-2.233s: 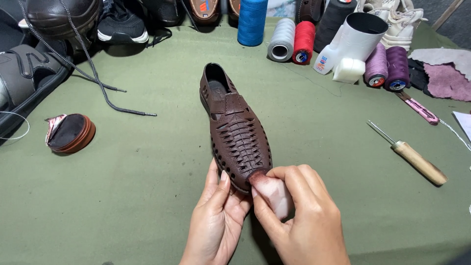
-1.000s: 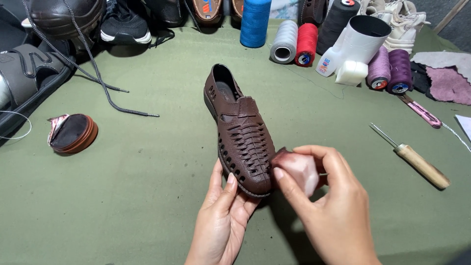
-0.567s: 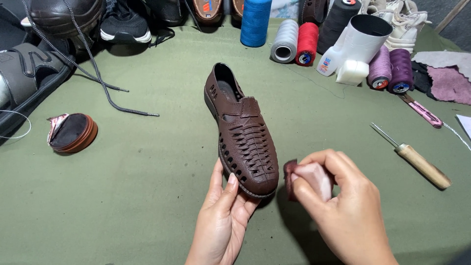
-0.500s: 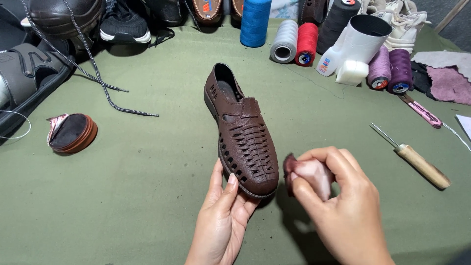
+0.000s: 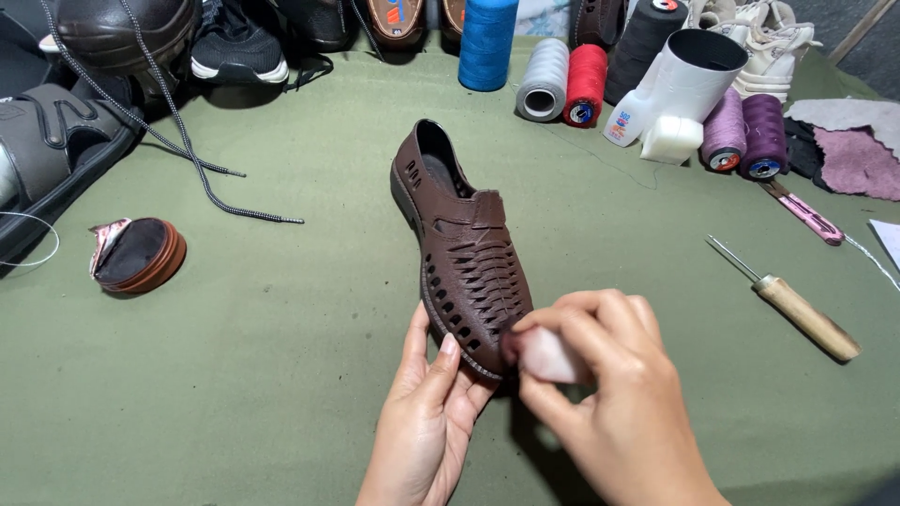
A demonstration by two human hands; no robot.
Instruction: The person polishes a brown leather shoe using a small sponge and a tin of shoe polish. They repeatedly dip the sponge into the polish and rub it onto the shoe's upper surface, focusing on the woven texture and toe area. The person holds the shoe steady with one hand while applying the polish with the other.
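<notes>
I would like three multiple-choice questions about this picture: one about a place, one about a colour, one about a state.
1. Where does the wooden-handled awl lie?
A. right of the brown woven leather shoe
B. inside the shoe
C. under the left hand

2. What colour is the tall upright thread spool at the top?
A. yellow
B. blue
C. orange

3. What is the right hand doing?
A. resting empty
B. gripping the awl
C. pressing a small pale cloth to the shoe's toe

Answers: 1 A, it lies on the green cloth to the right; 2 B, it is plainly blue; 3 C, the fingers pinch the cloth against the toe.
</notes>
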